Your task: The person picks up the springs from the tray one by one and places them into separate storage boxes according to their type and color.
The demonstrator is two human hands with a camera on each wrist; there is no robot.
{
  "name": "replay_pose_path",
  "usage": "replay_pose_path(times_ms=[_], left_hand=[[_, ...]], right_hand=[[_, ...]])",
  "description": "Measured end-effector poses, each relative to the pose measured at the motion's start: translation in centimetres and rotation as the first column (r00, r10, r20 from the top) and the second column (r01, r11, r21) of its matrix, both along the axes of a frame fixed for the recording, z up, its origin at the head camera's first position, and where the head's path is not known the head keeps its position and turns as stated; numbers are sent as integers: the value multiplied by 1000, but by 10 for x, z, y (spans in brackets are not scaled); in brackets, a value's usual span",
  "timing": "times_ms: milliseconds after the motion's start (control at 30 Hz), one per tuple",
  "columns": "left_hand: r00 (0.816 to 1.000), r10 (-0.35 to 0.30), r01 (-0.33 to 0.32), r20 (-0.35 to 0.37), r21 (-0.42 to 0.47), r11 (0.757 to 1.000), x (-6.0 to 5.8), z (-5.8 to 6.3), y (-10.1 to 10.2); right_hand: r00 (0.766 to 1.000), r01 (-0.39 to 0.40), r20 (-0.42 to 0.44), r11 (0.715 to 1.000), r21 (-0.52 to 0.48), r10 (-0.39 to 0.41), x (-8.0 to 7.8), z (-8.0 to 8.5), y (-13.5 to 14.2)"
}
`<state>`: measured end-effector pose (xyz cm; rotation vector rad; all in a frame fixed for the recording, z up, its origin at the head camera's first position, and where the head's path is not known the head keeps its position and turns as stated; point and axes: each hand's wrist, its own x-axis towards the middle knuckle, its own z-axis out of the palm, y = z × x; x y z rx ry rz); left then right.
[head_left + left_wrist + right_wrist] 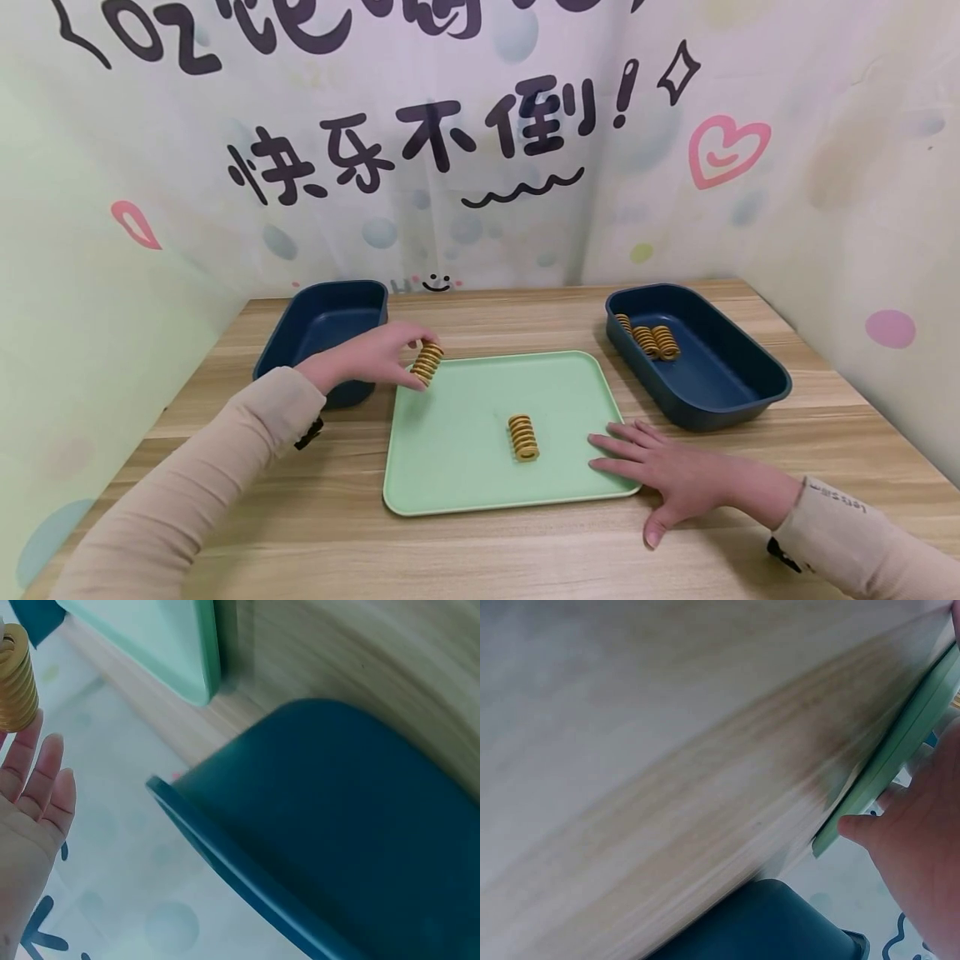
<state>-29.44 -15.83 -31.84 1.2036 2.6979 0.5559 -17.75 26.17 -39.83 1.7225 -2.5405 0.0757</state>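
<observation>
A yellow-brown coil spring [427, 363] is pinched between the thumb and fingers of my left hand [372, 357], above the upper left corner of the light green tray [457, 467]. In the left wrist view the same spring [16, 679] shows its flat, stacked coils at the fingertips. Another spring [523, 437] lies on the tray, right of its middle. My right hand [678, 467] has its fingers spread, their tips over the tray's right edge, with the thumb at the table. Nothing is held in it.
At the left stands a dark blue bin [272, 340], partly hidden behind my left hand and forearm. A second blue bin [723, 400] at the right holds three springs [664, 342] at its left side. A printed cloth [480, 233] hangs behind the wooden table [487, 554].
</observation>
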Motion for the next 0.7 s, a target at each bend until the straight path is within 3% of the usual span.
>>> replay_pose_path(times_ms=[233,467,700], left_hand=[[999,32,-32,35,14,999,-2,-2,-3],[998,-49,46,43,48,998,-3,-14,0],[993,-90,91,74,-11,996,-3,-32,11]], right_hand=[[1000,5,4,1000,6,-5,0,0,0],[1000,1,-1,1000,3,-1,-1,0,1],[1000,7,7,1000,7,-7,-1,-1,2]])
